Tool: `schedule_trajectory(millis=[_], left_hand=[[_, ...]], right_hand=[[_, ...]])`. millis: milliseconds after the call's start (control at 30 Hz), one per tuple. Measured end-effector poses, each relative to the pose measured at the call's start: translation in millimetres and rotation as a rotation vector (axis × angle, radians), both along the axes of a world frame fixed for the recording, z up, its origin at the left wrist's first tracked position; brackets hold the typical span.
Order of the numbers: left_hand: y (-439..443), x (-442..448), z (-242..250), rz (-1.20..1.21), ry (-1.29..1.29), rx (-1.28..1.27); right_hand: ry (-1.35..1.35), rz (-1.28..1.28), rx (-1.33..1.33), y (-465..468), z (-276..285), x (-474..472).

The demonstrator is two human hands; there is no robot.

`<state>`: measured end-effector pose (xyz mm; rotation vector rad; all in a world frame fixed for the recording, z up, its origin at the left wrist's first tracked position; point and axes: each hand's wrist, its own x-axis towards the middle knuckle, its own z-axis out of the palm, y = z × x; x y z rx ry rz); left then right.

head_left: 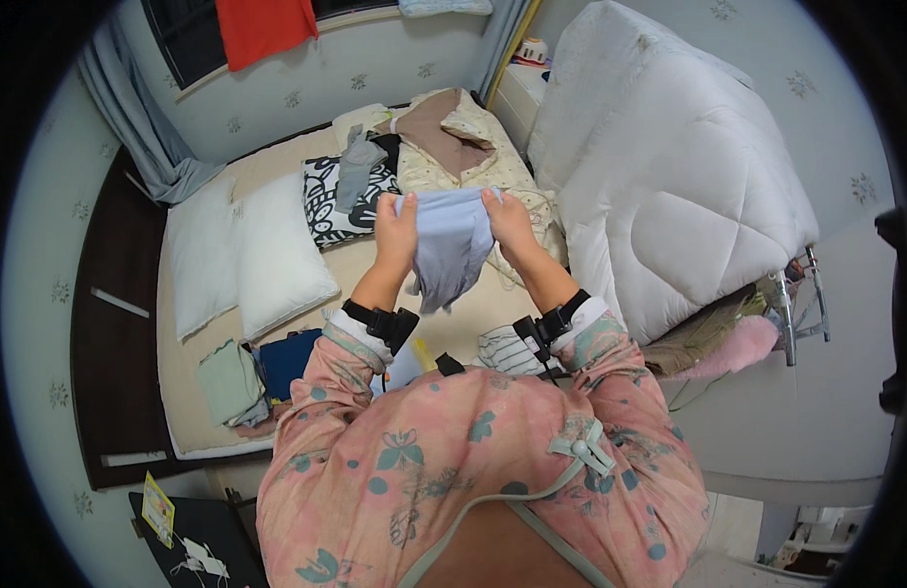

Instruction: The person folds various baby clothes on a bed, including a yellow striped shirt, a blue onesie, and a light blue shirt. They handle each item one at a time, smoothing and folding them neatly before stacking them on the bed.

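Both hands hold up a light blue-grey cloth garment by its top edge, above the bed. My left hand grips its left corner, thumb uppermost; my right hand pinches the right corner. The cloth hangs down between them, its lower end bunched. Behind it a grey garment lies on a black-and-white patterned pillow. Nearer my body are a striped folded cloth, a dark blue folded cloth and a pile of folded clothes topped by a pale green one.
Two white pillows lie at the bed's left, beside the dark headboard. A cream quilt is heaped at the far side. On the right, a large white comforter hangs over a metal rack. A black table stands lower left.
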<state>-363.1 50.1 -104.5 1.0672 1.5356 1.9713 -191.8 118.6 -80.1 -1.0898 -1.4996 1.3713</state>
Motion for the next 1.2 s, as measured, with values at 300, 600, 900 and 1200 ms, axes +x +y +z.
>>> schedule_trajectory(millis=[300,600,900,1200], left_hand=[[10.9,-32.4,19.2,-0.191,0.081,-0.184],[4.1,-25.5,83.0,-0.477,0.966,-0.294],[23.0,-15.9,66.3,-0.289,0.927,-0.13],[-52.4,-55.7,-41.7,-0.682,-0.166,-0.525]], right_hand=[[-0.065,0.13,-0.074,30.8,2.4,12.9],[-0.954,0.544,0.376,26.9,78.7,17.2],[-0.778,0.513,0.07,19.4,37.9,-23.7],[0.472,0.672,-0.874,-6.3,42.0,-26.7]])
